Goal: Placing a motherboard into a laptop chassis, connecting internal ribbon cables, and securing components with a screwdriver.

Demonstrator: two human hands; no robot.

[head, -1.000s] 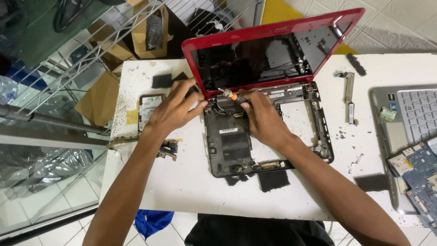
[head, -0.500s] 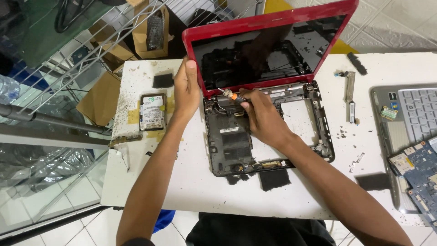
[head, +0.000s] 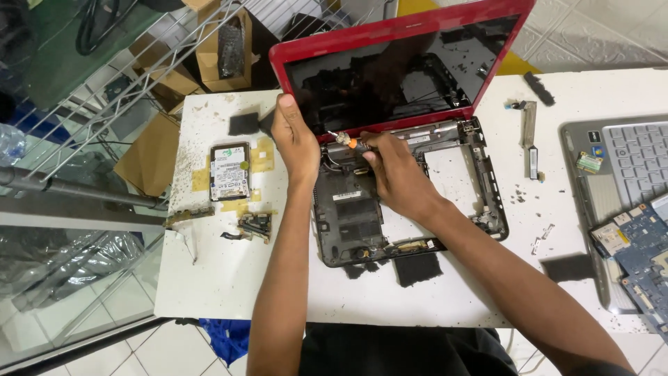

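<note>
A red laptop with its dark screen [head: 410, 66] tilted up lies stripped on a white table [head: 229, 278]; its black base frame [head: 487, 188] is gutted. My left hand [head: 293, 136] grips the left edge of the screen lid. With its tip at the left hinge area, a small orange-handled screwdriver [head: 349, 142] is held in my right hand [head: 393, 174], which rests over the base.
A hard drive [head: 229, 171] and small loose parts [head: 254, 224] lie left of the laptop. Black foam pads [head: 417, 269] sit near the front. A grey keyboard deck [head: 637, 163] and blue circuit board [head: 643, 244] are at right. A wire rack stands left.
My left hand rose from the laptop base to the lid's left edge and holds it. The right hand stays at the hinge with the screwdriver.
</note>
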